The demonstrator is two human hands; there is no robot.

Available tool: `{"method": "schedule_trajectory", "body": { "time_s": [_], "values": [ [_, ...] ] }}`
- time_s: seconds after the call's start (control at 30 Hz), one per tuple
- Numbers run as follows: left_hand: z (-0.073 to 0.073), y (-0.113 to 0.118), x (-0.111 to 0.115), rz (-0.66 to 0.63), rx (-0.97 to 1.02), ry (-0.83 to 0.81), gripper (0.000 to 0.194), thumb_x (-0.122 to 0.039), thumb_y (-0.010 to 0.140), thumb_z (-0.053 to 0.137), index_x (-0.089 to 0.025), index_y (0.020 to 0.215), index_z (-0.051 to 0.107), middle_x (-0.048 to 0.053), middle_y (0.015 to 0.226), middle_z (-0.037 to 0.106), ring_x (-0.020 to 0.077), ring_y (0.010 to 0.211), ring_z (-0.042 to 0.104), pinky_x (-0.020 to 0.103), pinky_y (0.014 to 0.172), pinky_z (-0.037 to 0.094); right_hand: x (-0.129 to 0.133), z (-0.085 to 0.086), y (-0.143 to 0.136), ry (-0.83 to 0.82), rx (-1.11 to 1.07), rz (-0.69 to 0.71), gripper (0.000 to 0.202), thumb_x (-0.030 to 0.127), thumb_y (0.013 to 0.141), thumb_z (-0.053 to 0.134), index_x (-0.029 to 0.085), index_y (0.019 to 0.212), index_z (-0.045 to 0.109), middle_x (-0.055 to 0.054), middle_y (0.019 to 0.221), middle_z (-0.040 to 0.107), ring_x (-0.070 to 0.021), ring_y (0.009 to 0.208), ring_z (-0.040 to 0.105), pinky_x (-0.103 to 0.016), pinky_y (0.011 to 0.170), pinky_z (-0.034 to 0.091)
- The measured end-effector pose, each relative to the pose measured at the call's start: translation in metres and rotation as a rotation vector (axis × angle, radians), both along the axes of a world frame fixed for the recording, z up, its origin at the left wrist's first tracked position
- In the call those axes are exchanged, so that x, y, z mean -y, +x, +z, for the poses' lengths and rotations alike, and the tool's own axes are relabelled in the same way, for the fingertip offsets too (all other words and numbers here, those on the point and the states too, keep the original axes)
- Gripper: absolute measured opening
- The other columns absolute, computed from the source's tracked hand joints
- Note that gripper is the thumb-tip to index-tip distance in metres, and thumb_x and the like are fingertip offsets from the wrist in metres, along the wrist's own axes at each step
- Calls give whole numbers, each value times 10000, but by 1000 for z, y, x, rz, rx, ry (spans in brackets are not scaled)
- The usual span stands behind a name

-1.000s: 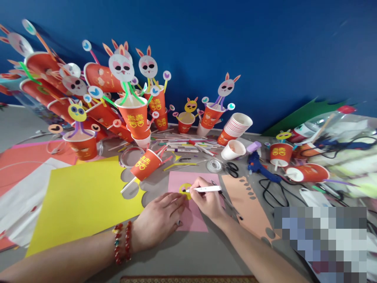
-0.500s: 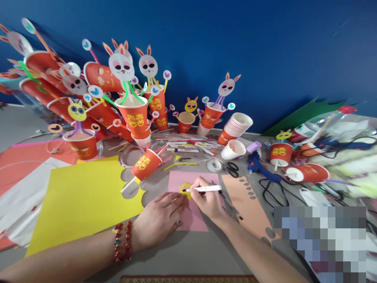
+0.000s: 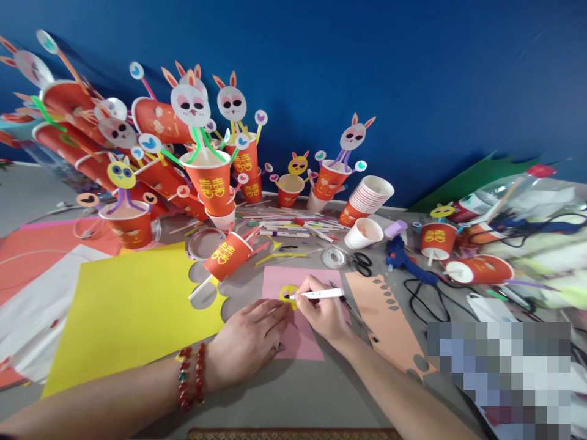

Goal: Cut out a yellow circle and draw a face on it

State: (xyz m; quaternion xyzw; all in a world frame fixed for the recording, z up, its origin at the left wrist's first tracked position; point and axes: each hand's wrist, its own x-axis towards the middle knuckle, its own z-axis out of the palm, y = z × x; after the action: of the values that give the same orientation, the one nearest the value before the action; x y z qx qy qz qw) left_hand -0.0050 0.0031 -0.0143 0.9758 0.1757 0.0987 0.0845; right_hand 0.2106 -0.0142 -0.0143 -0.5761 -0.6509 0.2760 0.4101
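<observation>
On a sheet of pink paper (image 3: 305, 336) lies a small yellow paper disc (image 3: 287, 289) with dark marks drawn on it. My right hand (image 3: 324, 311) is closed around a white marker pen (image 3: 328, 293), whose tip meets the disc. Lying flat beside it, my left hand (image 3: 250, 339) has its fingers stretched out, and the fingertips press the disc's near edge against the pink sheet. Part of the disc is hidden by both hands. A bead bracelet (image 3: 200, 373) circles the left wrist.
A yellow sheet (image 3: 132, 305) with round cut-outs lies left, a peach sheet (image 3: 389, 324) right. Behind are a tipped red cup (image 3: 227, 256), tape (image 3: 334, 257), scissors (image 3: 362, 264) and a blue glue gun (image 3: 410, 263) with its cord. Rabbit-faced cups (image 3: 208, 183) line the blue wall.
Both hands stay in place, with the marker tip still at the disc. The view has shifted very slightly.
</observation>
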Motion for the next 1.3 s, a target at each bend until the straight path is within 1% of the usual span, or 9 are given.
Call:
{"method": "schedule_trajectory", "body": {
  "time_s": [0.2,0.43,0.6,0.77,0.87,1.03,1.3],
  "values": [
    [0,0,1,1,12,1,435,-316,974,574,-118,1360,542,99,1424,586,257,1352,488,401,1154,390,-1,0,0,8,-7,-40,184,244,891,531,234,710,502,36,595,539,-137,524,502,-236,515,382],
    [-1,0,0,-6,10,-6,448,-324,974,573,-132,1377,529,102,1423,584,255,1345,493,397,1161,371,-1,1,-1,2,-1,-24,189,232,883,528,239,699,486,40,579,535,-136,511,496,-234,497,369],
    [0,0,0,-6,6,12,420,-332,978,563,-126,1345,554,98,1406,597,265,1332,504,396,1156,375,0,-1,-1,-9,-1,-20,181,219,888,524,235,711,491,36,602,554,-134,523,505,-230,503,372],
    [1,0,0,-1,9,16,433,-325,972,573,-133,1358,543,96,1422,585,254,1335,498,392,1149,385,-1,-1,0,17,4,-25,182,224,888,525,235,708,497,39,590,537,-134,517,497,-230,505,375],
    [-1,0,0,2,23,20,444,-316,962,582,-132,1364,539,95,1417,589,251,1332,500,393,1149,388,-1,0,0,26,13,-34,188,232,894,522,234,707,502,39,584,534,-134,513,494,-232,501,372],
    [-4,0,1,8,23,29,428,-305,967,565,-139,1361,545,98,1414,590,257,1331,504,395,1149,383,-1,0,0,22,27,-12,202,242,897,519,237,698,486,42,575,520,-130,502,478,-234,491,353],
    [-2,1,1,5,10,28,427,-316,979,555,-117,1357,543,102,1421,584,263,1326,506,397,1142,391,-2,-1,1,32,39,-18,201,235,889,530,233,691,495,40,574,530,-128,501,488,-233,496,358]
  ]
}}
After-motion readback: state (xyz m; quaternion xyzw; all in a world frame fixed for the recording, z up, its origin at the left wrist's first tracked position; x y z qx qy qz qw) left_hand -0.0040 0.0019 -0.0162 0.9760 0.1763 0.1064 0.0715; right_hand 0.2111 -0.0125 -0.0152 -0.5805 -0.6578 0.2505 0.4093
